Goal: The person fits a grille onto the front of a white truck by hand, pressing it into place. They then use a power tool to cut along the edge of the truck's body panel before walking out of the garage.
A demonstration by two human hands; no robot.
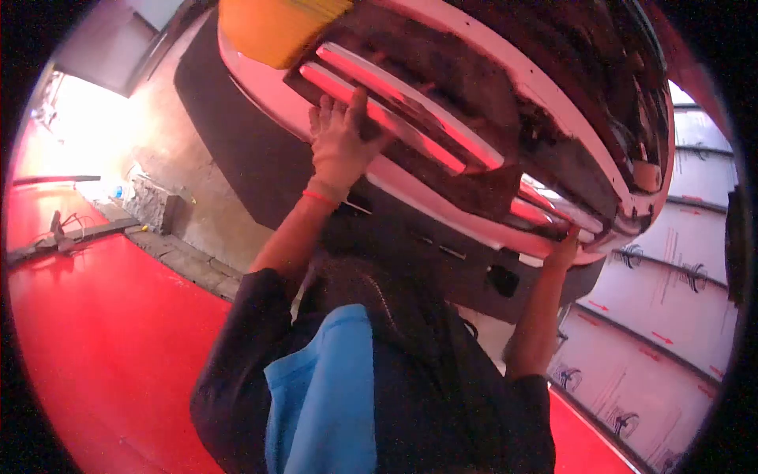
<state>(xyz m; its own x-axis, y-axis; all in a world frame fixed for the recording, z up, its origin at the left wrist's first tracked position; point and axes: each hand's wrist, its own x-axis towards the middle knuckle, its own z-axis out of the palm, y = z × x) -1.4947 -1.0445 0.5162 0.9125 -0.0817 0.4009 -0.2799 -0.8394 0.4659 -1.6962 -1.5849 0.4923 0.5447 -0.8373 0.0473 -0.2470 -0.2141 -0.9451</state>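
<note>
A pink-white car bumper [426, 199] with a dark grille section fills the top of the view, tilted down to the right. Across its dark part run two long shiny slats [414, 103], reflecting red. My left hand [345, 138] lies with its fingers apart against the lower slat, near its left end. My right hand [562, 246] is at the bumper's lower right edge, below a second set of shiny slats [533, 207]. Its fingers curl over the edge and are partly hidden. A yellow panel [280, 28] shows at the bumper's upper left.
A dark flat panel [229, 150] lies behind the bumper. Printed pinkish sheets [632, 332] with dark seams stand at right. On the left are a red surface [118, 347], a concrete block [150, 201] and a grey ledge. A blue cloth [328, 395] hangs at my front.
</note>
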